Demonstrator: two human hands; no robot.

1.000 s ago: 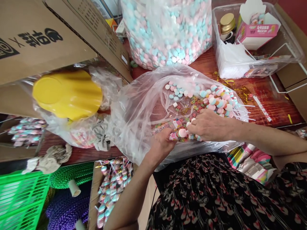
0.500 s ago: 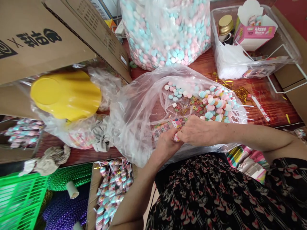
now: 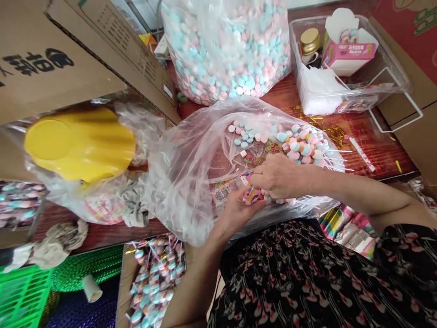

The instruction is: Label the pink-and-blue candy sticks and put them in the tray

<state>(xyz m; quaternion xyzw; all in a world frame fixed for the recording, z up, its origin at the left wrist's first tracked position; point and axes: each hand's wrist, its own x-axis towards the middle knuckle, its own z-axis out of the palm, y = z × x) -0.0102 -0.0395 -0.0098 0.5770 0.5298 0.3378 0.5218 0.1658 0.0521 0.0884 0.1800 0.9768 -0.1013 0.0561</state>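
My left hand is closed around a small printed candy wrapper, pink and colourful. My right hand is just above it with fingers bent in a pinch; what lies between its fingertips is hidden. A flat stack of printed wrappers lies to the left of my hands. Beyond my right hand is a pile of pink, blue and white candies on white sticks. Loose pastel candies and small ring-shaped candies lie on the clear plastic sheet under my hands.
A big clear bag of pastel candies stands at the back. A plastic bin is at the back right, and gold twist ties lie before it. To the left are a yellow bowl, a cardboard box and wrapped lollipops below the table.
My hands have shifted slightly apart, and more of the printed wrapper shows in my left hand. The whole view has moved a little to the right.
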